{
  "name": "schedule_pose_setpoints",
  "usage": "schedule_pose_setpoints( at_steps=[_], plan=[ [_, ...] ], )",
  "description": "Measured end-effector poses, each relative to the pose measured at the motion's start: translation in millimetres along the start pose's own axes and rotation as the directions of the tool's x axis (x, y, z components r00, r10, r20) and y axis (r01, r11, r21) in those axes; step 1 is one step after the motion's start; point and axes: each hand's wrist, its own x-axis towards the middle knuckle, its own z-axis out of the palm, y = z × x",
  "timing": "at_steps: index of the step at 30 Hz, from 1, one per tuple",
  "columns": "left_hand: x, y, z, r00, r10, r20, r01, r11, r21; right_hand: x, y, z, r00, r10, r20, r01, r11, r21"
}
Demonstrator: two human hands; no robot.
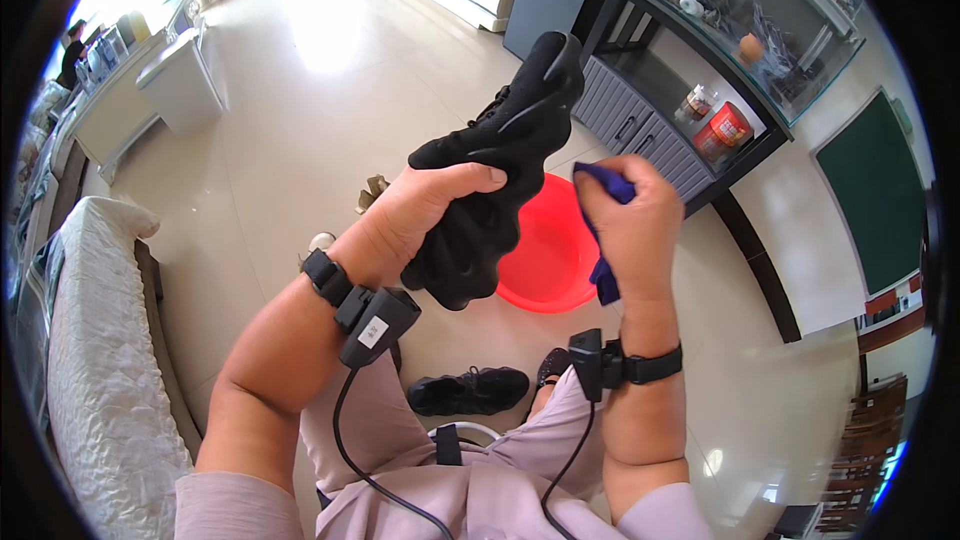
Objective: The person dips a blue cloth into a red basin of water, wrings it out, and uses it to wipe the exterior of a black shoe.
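Observation:
My left hand [435, 202] grips a black lace-up sneaker [525, 120] around its middle, thumb pressed along the chunky, wavy sole. The shoe is tilted, one end pointing up and away to the right. In my right hand [637, 225] is a dark purple cloth [609, 289], pinched between thumb and fingers and hanging below them, apart from the shoe. Below and between the hands a red plastic basin [559, 255] stands on the floor; the sneaker hides its left part. A second black sneaker [469, 391] lies on the floor between my legs.
Left of me stands a sofa with a white quilted cover [112, 345]. A dark cabinet [652, 120] bearing a glass tank [757, 30] is at the right. Partly hidden small objects [372, 193] lie on the tiles beyond my left forearm. A person [73, 56] is at the far left.

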Motion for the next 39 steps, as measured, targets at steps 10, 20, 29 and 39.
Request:
schedule_pose_setpoints(
  at_steps=[10,20,29,39],
  plan=[
    [1.5,-0.9,-11.9,0.991,0.011,0.133,-0.02,0.998,0.066,0.2,-19.3,-8.5,0.979,0.199,0.037,-0.182,0.787,0.59],
    [2.7,-8.9,-12.9,0.978,0.2,0.064,-0.208,0.872,0.443,-1.6,-4.2,7.5,0.945,-0.309,-0.109,0.324,0.931,0.167],
    [-4.5,-2.5,8.9,0.993,0.063,0.096,-0.078,0.985,0.156,-2.4,-1.8,-21.1,0.782,0.205,0.589,-0.434,0.857,0.279],
    [34.4,-44.9,-15.8,0.676,0.522,0.52,-0.702,0.242,0.67,-17.0,7.8,6.1,0.839,0.202,0.505,-0.429,0.817,0.386]
  ],
)
